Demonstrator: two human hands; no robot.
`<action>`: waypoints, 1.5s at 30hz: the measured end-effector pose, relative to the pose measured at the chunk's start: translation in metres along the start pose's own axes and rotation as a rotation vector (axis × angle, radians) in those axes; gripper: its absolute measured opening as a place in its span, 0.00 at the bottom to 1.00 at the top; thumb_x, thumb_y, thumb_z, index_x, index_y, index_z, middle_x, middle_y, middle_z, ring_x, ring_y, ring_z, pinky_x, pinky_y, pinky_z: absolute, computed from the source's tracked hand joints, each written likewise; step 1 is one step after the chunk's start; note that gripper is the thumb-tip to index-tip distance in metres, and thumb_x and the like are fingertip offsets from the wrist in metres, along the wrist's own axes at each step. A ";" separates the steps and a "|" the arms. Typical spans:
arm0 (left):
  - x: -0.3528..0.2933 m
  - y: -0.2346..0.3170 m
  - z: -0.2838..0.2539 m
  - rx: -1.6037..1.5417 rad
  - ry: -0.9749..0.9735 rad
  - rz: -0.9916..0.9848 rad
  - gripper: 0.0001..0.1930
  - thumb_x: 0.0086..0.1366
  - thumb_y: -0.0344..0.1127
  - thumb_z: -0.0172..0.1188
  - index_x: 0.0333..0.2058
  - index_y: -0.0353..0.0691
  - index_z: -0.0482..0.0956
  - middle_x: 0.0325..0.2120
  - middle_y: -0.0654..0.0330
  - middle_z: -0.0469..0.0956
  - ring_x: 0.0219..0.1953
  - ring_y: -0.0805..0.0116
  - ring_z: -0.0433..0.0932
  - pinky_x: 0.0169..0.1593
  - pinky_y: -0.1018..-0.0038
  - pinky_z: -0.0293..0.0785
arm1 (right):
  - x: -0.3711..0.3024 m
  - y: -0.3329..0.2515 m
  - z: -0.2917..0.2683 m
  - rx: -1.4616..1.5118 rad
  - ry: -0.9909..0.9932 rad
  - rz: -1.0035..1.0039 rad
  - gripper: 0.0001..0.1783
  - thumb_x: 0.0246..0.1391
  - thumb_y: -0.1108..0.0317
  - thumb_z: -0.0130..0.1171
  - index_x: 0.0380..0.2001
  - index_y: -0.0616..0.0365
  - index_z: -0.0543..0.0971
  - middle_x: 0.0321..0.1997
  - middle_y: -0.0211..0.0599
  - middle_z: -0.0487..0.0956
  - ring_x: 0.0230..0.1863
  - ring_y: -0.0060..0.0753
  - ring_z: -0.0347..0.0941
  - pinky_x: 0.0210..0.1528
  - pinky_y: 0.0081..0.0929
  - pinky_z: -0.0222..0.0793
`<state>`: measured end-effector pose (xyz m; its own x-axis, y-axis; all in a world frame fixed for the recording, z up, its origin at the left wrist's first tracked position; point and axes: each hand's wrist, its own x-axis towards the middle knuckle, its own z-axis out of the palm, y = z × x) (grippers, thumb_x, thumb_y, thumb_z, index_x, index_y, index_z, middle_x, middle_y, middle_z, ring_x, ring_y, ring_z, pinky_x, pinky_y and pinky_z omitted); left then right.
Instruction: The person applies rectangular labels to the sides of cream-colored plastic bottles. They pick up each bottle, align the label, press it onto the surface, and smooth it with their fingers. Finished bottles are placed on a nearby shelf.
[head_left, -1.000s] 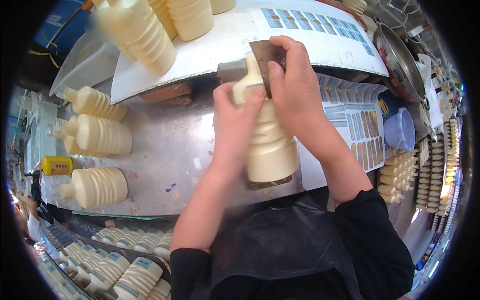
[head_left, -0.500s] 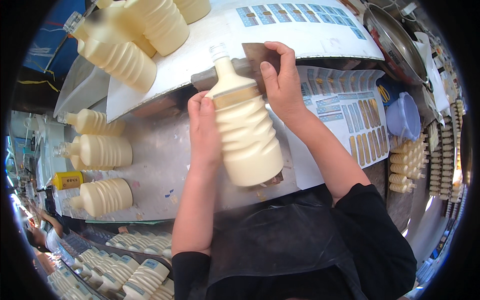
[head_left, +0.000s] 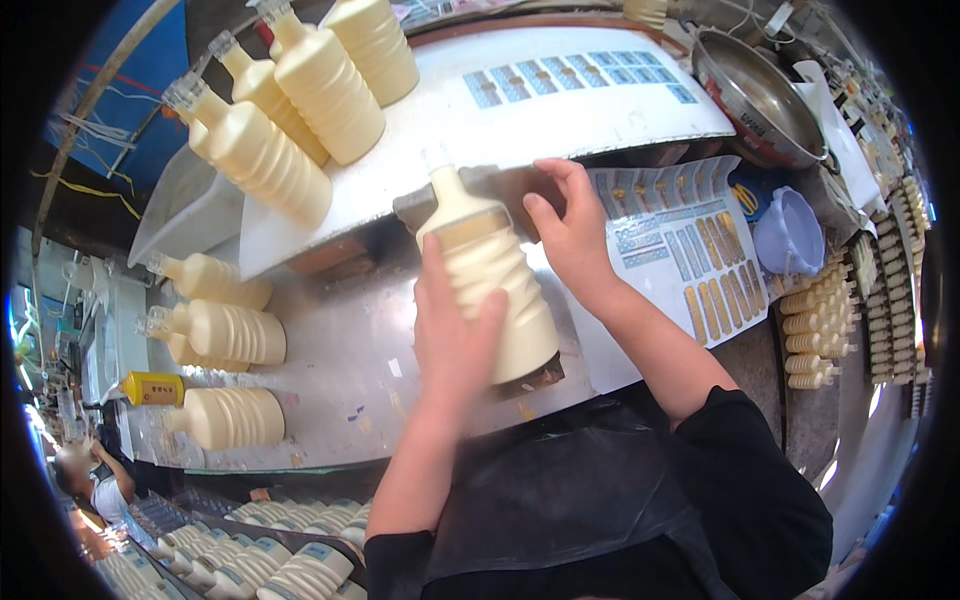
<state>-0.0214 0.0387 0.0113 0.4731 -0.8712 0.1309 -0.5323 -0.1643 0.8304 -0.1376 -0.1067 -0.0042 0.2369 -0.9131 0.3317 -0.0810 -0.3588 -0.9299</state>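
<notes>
Left hand (head_left: 455, 335): gripping ribbed cream bottle (head_left: 490, 275)
Right hand (head_left: 572, 235): fingers spread, off bottle now, touching label sheet (head_left: 690, 260)
Change: bottle tilted upright

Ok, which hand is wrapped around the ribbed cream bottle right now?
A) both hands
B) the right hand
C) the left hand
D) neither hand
C: the left hand grips the body of the bottle, while the right hand is open beside it, fingers spread near the bottle's shoulder.
</notes>
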 end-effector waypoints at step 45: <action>-0.026 -0.003 0.007 -0.259 -0.043 -0.167 0.55 0.54 0.40 0.66 0.74 0.30 0.43 0.65 0.41 0.63 0.66 0.51 0.67 0.69 0.60 0.63 | 0.119 -0.009 -0.025 -1.123 -0.716 -0.261 0.16 0.63 0.70 0.49 0.50 0.60 0.79 0.54 0.47 0.82 0.48 0.50 0.81 0.49 0.44 0.77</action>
<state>-0.0372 0.0588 0.0021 0.5061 -0.8617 -0.0372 -0.2506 -0.1882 0.9496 -0.1328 -0.2168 0.0477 0.7861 -0.6181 0.0022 -0.6143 -0.7816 -0.1086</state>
